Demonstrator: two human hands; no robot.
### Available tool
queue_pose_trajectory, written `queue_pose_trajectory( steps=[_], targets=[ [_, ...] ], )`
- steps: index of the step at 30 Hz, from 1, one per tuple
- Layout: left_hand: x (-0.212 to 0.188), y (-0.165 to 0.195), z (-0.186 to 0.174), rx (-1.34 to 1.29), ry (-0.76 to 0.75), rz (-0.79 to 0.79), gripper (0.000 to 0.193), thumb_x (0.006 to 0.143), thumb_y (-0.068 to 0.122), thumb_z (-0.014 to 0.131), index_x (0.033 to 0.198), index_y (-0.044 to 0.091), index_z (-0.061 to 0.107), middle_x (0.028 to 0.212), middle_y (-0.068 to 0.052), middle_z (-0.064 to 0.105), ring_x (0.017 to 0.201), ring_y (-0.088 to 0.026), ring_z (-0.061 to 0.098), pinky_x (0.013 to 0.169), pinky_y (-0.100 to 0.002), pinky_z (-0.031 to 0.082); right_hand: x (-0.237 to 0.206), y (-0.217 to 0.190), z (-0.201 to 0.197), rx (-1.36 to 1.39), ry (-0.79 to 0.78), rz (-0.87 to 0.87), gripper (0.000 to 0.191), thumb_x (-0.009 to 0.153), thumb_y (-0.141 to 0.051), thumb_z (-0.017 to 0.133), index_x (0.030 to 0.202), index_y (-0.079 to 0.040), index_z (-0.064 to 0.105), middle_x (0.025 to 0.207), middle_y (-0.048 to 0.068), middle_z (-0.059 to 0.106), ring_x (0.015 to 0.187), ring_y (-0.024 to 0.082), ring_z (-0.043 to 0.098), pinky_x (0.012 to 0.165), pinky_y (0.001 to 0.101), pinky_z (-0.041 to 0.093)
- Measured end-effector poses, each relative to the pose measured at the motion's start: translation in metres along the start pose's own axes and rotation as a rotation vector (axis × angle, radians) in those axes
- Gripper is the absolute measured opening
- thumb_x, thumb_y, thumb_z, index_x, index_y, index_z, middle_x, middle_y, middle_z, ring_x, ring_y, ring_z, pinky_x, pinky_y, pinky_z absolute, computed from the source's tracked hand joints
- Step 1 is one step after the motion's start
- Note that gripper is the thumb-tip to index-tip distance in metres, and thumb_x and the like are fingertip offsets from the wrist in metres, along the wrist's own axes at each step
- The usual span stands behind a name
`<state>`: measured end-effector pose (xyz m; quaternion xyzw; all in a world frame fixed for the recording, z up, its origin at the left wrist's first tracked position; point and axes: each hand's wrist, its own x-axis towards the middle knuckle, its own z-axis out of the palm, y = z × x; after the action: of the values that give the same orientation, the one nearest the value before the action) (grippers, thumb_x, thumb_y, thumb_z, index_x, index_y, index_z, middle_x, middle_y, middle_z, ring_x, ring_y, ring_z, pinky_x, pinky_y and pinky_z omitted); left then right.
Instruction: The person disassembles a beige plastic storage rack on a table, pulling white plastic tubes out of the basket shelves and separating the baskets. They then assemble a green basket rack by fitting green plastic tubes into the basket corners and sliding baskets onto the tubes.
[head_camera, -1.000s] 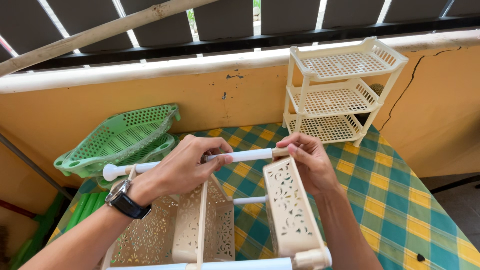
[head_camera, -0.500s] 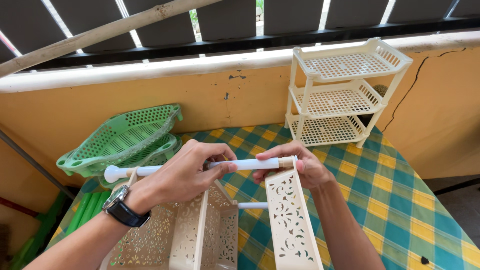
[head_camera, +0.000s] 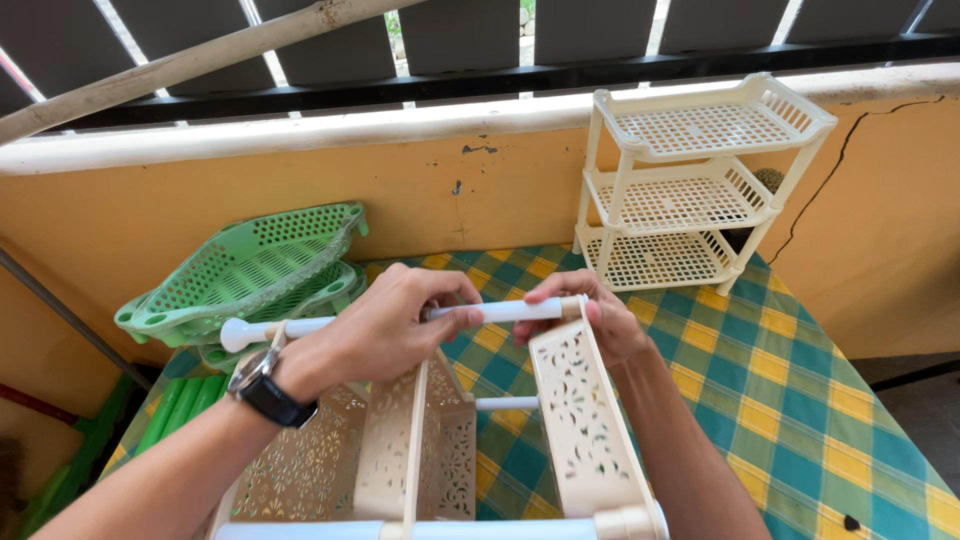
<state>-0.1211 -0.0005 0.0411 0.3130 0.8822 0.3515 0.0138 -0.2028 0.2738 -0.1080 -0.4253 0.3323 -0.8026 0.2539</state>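
White pole (head_camera: 500, 311) held level just above the worktop (head_camera: 800, 380), across the top corners of a half-built cream shelf unit.

Far left: stacked green baskets (head_camera: 250, 265) against the yellow wall, green rods (head_camera: 180, 410) below them, and the pole's round knob end poking out just beside the baskets.

Next, left hand (head_camera: 375, 330), wristwatch (head_camera: 265, 385) on the arm: grip closed over the pole's middle, fingers curled on top, thumb beneath.

Below it, lacy cream panels on edge: left panel (head_camera: 300, 470), middle panel (head_camera: 410, 440), right panel (head_camera: 580, 420), with a second short pole bridging the last two lower down.

Then right hand (head_camera: 600, 325): grip pinched on the pole's right end, right at the top corner of the right panel.

Further right, well apart, a finished three-tier cream rack (head_camera: 690, 190) standing upright on the checked cloth.

Step in hand, by the look of it: feeding the pole end into the right panel's corner socket. Cannot tell whether seated yet; fingers hide the joint.

Next move calls for keeping the pole straight with the left grip, steadying the panel upright, and pressing along the pole's axis, not sideways, to avoid tipping the loose panels.
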Motion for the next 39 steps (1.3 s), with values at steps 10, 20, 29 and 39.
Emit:
queue_pose_trajectory(
  steps=[10, 20, 29, 39],
  targets=[
    [0.017, -0.018, 0.006, 0.108, -0.072, -0.058, 0.026, 0.094, 0.028, 0.065, 0.103, 0.006, 0.076, 0.068, -0.010, 0.073, 0.058, -0.021, 0.067, 0.060, -0.035, 0.053, -0.021, -0.023, 0.064, -0.529, 0.403, 0.018, 0.079, 0.092, -0.055, 0.069, 0.146, 0.001, 0.053, 0.123, 0.023, 0.070, 0.116, 0.028, 0.069, 0.098, 0.0394, 0.057],
    [0.011, 0.018, -0.007, 0.564, 0.069, 0.312, 0.034, 0.093, 0.037, 0.068, 0.108, 0.006, 0.072, 0.089, -0.013, 0.075, 0.081, -0.028, 0.072, 0.066, -0.039, 0.058, -0.119, -0.007, 0.152, -0.850, 0.567, -0.213, 0.074, 0.098, -0.051, 0.069, 0.145, 0.005, 0.056, 0.125, 0.021, 0.072, 0.119, 0.028, 0.067, 0.107, 0.0431, 0.051],
    [-0.075, 0.073, 0.046, 0.458, -0.057, 0.515, 0.046, 0.087, 0.040, 0.073, 0.116, 0.006, 0.066, 0.074, -0.009, 0.070, 0.071, -0.031, 0.070, 0.070, -0.044, 0.054, -0.128, 0.015, 0.180, -0.869, 0.777, -0.234, 0.038, 0.093, -0.001, 0.070, 0.130, 0.007, 0.065, 0.110, 0.014, 0.075, 0.104, 0.016, 0.071, 0.091, 0.0298, 0.057],
    [-0.084, 0.047, 0.077, 0.918, 0.247, 0.790, 0.038, 0.094, 0.018, 0.063, 0.131, 0.010, 0.065, 0.072, 0.001, 0.063, 0.062, -0.016, 0.067, 0.060, -0.030, 0.051, -0.124, 0.028, 0.176, -1.118, 1.005, -0.322, 0.025, 0.091, 0.007, 0.069, 0.116, 0.002, 0.070, 0.096, 0.006, 0.072, 0.085, 0.005, 0.064, 0.074, 0.0177, 0.050]
  ],
)
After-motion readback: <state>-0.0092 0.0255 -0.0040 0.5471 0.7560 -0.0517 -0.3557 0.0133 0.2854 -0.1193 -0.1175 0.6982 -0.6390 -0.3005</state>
